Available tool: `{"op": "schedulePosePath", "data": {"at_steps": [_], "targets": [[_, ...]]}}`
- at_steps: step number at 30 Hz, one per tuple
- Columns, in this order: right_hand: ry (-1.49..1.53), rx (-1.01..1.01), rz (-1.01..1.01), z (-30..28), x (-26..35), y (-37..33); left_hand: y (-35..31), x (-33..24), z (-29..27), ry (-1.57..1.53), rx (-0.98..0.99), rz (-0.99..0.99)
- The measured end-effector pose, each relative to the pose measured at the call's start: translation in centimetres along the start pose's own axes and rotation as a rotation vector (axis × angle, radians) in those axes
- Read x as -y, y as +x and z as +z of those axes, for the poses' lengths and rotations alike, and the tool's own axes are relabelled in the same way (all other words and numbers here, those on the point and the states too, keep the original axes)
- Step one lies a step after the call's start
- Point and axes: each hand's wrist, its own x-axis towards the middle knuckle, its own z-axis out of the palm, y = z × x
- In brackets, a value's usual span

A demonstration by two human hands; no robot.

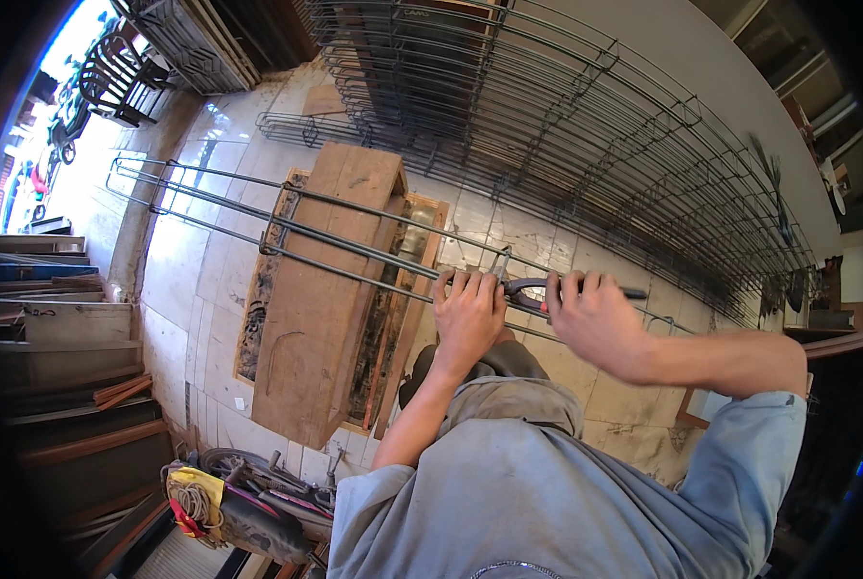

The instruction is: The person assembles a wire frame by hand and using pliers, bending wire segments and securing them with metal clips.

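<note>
A long, narrow rebar cage (pixel 354 248) of several steel bars and small stirrups runs from the far left toward me, lying across a brown wooden block (pixel 311 318). My left hand (pixel 468 314) is closed round the cage's bars just right of the block. A small metal piece, perhaps a stirrup's end, sticks up by its fingertips. My right hand (pixel 600 323) is closed on a pair of dark pincers (pixel 523 289). Their jaw end is beside my left fingers, and one handle end shows past my right knuckles. The fingers hide the exact point where the jaws meet the steel.
A large stack of finished rebar cages (pixel 547 125) stands along the wall ahead and to the right. A motorcycle (pixel 258 502) with a coiled rope is at the lower left. Shelves of metal and wood lengths (pixel 74 386) line the left side. A chair (pixel 118 77) stands by the doorway.
</note>
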Motion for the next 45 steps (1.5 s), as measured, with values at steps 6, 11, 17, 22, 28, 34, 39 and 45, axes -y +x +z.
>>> {"op": "schedulePosePath", "data": {"at_steps": [6, 11, 17, 22, 28, 34, 39, 45], "targets": [[0.048, -0.021, 0.064, 1.1, -2.1, 0.7, -0.3, -0.1, 0.1, -0.021, -0.007, -0.043], [-0.026, 0.036, -0.014, -1.6, -0.3, -0.3, -0.2, -0.1, 0.2, -0.024, -0.007, -0.041], [0.135, -0.055, 0.023, 1.1, -5.0, 1.4, -0.6, -0.2, -0.1, -0.059, -0.034, -0.058], [0.327, 0.256, -0.012, -3.1, -5.0, -0.7, -0.8, 0.3, 0.8, -0.108, -0.064, -0.066], [0.376, 0.111, -0.036, -5.9, -8.4, 0.9, -1.5, 0.4, 1.1, -0.111, -0.215, -0.052], [0.271, 0.135, -0.248, -3.7, -5.9, 6.5, -1.9, 2.2, 3.4, -0.104, -0.382, 0.09], [0.274, 0.129, -0.308, -4.0, -5.1, 6.9, -2.1, 2.6, 4.3, -0.114, -0.449, 0.12], [0.254, 0.152, -0.367, -3.5, -6.3, 8.1, -2.3, 2.7, 4.4, -0.142, -0.455, 0.13]]}}
